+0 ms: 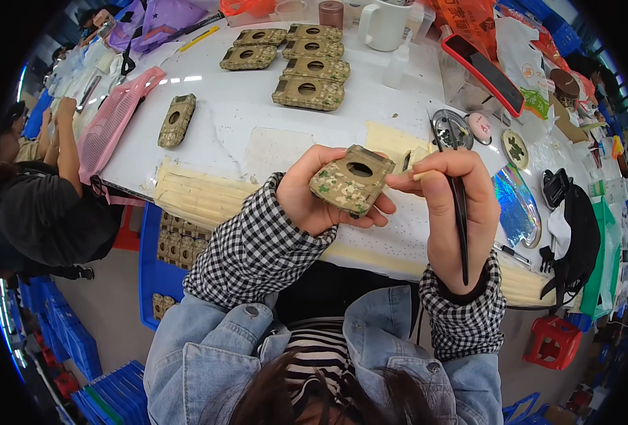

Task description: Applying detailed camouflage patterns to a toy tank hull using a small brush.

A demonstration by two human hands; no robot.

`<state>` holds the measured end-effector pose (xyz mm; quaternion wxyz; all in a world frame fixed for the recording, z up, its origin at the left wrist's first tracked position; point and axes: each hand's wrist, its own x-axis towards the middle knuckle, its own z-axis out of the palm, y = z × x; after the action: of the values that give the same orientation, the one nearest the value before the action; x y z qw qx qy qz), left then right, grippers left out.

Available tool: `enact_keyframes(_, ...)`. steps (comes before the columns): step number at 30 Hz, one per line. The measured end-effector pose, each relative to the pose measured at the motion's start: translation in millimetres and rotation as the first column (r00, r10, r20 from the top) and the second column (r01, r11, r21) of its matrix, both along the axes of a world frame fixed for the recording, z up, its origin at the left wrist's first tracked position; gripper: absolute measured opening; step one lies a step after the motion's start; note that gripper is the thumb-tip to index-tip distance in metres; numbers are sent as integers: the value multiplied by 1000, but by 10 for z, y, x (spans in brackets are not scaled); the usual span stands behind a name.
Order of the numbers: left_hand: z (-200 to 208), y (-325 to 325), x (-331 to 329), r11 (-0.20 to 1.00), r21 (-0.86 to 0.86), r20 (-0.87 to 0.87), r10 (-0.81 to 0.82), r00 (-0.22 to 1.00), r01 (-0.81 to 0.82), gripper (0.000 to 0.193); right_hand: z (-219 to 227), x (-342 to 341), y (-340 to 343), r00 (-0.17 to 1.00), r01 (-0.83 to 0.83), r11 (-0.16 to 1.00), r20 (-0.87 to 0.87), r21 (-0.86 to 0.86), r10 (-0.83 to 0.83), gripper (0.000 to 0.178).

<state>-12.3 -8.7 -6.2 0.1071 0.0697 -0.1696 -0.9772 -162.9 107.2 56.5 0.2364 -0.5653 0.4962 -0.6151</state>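
My left hand [307, 190] is wrapped round a camouflage-painted model tank hull [344, 190], tilted with its round opening facing up. Just to the right, my right hand [459, 195] pinches a small pale piece [419, 174] close to the hull's edge; its exact kind I cannot make out. Black tweezers [461, 230] lie through the same hand, their length running down past the palm. One more hull [177, 120] rests alone on the table at the left. Several matching hulls [307, 93] stand in two columns at the far middle.
Strips of cream tape [201, 196] line the table's near edge. A white mug [385, 25], a small bottle [397, 66] and a red-cased phone [482, 74] stand toward the back. A blue crate [146, 273] of hulls sits below left. Another person [52, 205] sits at the left.
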Motion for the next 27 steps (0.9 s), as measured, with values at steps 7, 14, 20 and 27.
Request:
enact_keyframes(7,15,22,-6,1000,-8,21,10,1000,-10,62,-18,32,-3,1000,-2,997,24,72,0,7)
enact_keyframes(14,11,28,-8,1000,-21,26,11,1000,-11,63,-35,32,-16,999,31,998,-35,53,-29,6)
enact_keyframes(20,0,26,-6,999,-37,27,12,1000,-11,62,-39,38,-22,999,27,998,-30,51,-25,6)
enact_keyframes(27,-24,6,14,995,-97,-38,-25,999,22,58,-29,48,-22,1000,22,997,-5,68,-21,6)
